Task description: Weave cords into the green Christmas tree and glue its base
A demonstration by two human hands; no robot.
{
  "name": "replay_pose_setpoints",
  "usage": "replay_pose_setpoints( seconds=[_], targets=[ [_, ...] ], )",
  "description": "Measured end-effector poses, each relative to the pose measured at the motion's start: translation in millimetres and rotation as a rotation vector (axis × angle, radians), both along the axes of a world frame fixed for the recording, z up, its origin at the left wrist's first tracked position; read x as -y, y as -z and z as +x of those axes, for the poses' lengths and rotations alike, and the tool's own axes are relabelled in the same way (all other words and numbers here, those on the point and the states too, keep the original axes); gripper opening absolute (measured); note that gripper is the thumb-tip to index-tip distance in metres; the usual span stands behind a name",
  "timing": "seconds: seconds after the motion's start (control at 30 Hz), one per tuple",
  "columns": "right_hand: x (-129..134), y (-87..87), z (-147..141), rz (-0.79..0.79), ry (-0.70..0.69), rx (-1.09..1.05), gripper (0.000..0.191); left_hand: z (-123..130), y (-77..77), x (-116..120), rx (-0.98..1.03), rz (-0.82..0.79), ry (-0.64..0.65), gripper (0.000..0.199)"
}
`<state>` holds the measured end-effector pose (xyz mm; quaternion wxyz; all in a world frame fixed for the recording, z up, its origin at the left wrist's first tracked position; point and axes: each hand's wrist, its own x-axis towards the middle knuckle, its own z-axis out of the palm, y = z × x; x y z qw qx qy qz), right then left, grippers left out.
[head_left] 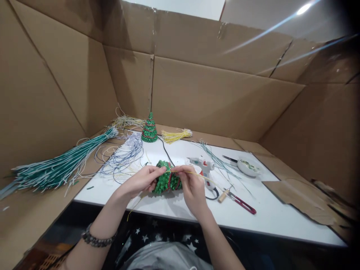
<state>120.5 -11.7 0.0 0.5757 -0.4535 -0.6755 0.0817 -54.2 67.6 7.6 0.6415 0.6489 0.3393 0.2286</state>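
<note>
A green beaded Christmas tree [163, 183] with red bands lies on its side at the front of the white table. My left hand [149, 177] is closed at its left end, thumb and forefinger pinching a thin yellow strand [206, 177] across the beads. From the right, my right hand [192, 183] pinches the same strand, the other fingers resting by the tree. The strand runs on past my right hand toward the tools. Part of the tree is hidden behind both hands.
Behind stands a finished-looking beaded tree [150, 129] beside a yellow strand bundle [177, 135]. A green bundle [64, 161] lies left. At right are a glue gun [202, 162], a wooden-handled tool [224, 195], red-handled snips [244, 205] and a white bowl [248, 167]. Cardboard walls [213, 93] surround the table.
</note>
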Motion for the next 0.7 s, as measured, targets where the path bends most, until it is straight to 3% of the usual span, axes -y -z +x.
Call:
replay_pose_setpoints(
  seconds=[0.33,0.47,0.7],
  targets=[
    [9,10.4,7,0.033,0.029,-0.009,0.014,1,-1.2,0,0.025,-0.018,0.011,0.052],
    [8,9.2,0,0.073,0.096,0.067,0.015,2,-3.8,2,0.032,-0.034,-0.003,0.052],
    [2,5.2,-16,0.118,0.166,-0.024,0.010,3,0.7,-1,0.058,-0.142,-0.024,0.051]
  ],
)
